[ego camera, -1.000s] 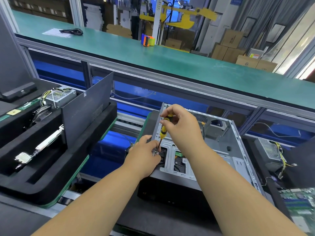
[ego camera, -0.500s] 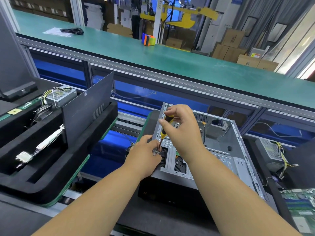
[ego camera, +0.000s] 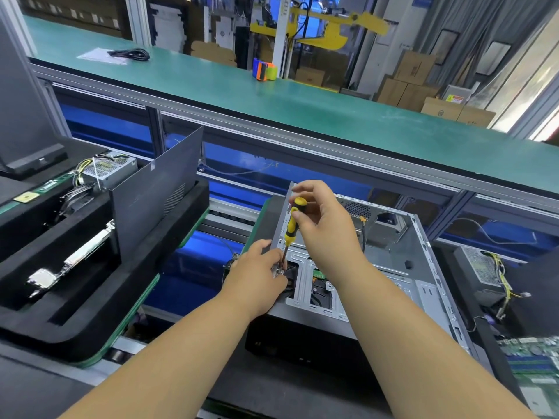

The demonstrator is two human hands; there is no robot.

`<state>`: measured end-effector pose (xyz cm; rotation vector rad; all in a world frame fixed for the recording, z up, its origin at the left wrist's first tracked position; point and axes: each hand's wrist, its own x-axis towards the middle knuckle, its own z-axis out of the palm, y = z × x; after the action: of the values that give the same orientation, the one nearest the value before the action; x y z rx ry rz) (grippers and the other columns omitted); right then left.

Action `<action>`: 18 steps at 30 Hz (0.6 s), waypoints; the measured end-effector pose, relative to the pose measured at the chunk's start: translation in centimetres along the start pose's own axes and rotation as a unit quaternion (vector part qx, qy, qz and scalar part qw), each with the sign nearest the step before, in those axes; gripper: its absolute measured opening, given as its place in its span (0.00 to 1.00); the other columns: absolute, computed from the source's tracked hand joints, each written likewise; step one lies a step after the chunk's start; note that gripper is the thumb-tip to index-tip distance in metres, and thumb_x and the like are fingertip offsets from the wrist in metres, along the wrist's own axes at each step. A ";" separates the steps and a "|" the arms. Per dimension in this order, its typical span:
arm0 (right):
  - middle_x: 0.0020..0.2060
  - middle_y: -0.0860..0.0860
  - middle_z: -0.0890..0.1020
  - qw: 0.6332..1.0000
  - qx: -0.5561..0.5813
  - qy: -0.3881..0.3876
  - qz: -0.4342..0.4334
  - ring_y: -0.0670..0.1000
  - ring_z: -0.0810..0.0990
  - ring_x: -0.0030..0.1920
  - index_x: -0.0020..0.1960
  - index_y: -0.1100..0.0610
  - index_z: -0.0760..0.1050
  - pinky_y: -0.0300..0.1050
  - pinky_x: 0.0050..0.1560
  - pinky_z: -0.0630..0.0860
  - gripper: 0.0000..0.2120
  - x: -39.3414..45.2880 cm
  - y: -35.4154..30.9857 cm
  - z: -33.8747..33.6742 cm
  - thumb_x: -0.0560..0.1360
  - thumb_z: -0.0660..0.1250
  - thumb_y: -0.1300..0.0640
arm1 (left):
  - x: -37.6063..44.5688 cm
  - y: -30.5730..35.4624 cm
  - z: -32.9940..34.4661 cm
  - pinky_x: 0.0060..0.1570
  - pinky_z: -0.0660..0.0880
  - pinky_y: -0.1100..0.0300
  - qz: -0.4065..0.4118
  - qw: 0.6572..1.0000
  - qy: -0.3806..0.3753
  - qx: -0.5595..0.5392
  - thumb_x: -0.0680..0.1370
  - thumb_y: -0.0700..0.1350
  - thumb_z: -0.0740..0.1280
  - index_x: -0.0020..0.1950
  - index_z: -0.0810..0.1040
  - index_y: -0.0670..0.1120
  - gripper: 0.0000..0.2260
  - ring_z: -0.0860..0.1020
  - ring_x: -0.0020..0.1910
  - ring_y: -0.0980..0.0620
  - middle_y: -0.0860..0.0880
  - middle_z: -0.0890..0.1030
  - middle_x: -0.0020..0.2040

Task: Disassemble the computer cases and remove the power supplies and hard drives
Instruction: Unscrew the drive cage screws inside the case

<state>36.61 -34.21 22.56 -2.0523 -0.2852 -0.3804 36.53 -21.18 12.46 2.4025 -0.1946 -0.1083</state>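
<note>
An open grey computer case (ego camera: 393, 267) lies on its side in front of me, its inside facing up. My right hand (ego camera: 325, 225) is shut on a yellow-and-black screwdriver (ego camera: 292, 225), held nearly upright with its tip down at a screw on the case's left front corner. My left hand (ego camera: 257, 279) rests on that corner, its fingers pinched around the shaft near the tip. A dark drive (ego camera: 317, 293) shows through a cutout in the bracket beside the tip.
A black foam tray (ego camera: 75, 313) on the left holds a power supply (ego camera: 106, 169), a card and an upright dark side panel (ego camera: 157, 192). Another power supply (ego camera: 481, 273) and a green board (ego camera: 535, 358) lie on the right. A green workbench (ego camera: 302, 101) runs across behind.
My right hand has shifted its grip upward on the screwdriver handle, so more of the yellow handle shows. My left hand and the case have stayed in place.
</note>
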 end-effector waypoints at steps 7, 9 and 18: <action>0.52 0.46 0.79 1.000 -0.020 0.003 0.003 0.41 0.79 0.49 0.57 0.50 0.77 0.31 0.47 0.76 0.13 -0.2 0.3 0.1 0.80 0.63 0.65 | 0.0 -0.1 0.0 0.64 0.72 0.46 0.002 1.000 0.001 0.001 0.76 0.50 0.66 0.57 0.73 0.61 0.12 0.68 0.67 0.47 0.59 0.59 0.74; 0.51 0.44 0.80 1.000 -0.018 0.008 -0.001 0.42 0.79 0.51 0.57 0.49 0.78 0.35 0.51 0.76 0.11 -0.4 0.6 0.0 0.78 0.67 0.62 | 0.1 -0.1 0.1 0.65 0.71 0.46 0.000 1.000 -0.001 0.004 0.76 0.50 0.66 0.59 0.73 0.61 0.13 0.67 0.69 0.47 0.59 0.58 0.75; 0.47 0.46 0.75 0.999 -0.024 0.029 -0.015 0.42 0.75 0.43 0.52 0.41 0.79 0.29 0.46 0.72 0.18 -0.2 0.7 0.3 0.72 0.75 0.63 | 0.0 0.0 -0.2 0.67 0.69 0.45 0.025 0.999 0.015 0.017 0.76 0.50 0.66 0.54 0.74 0.60 0.08 0.66 0.69 0.47 0.57 0.62 0.73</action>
<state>36.70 -34.31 21.83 -2.0813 -0.2736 -0.4685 36.54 -21.09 12.59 2.4300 -0.2445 -0.0469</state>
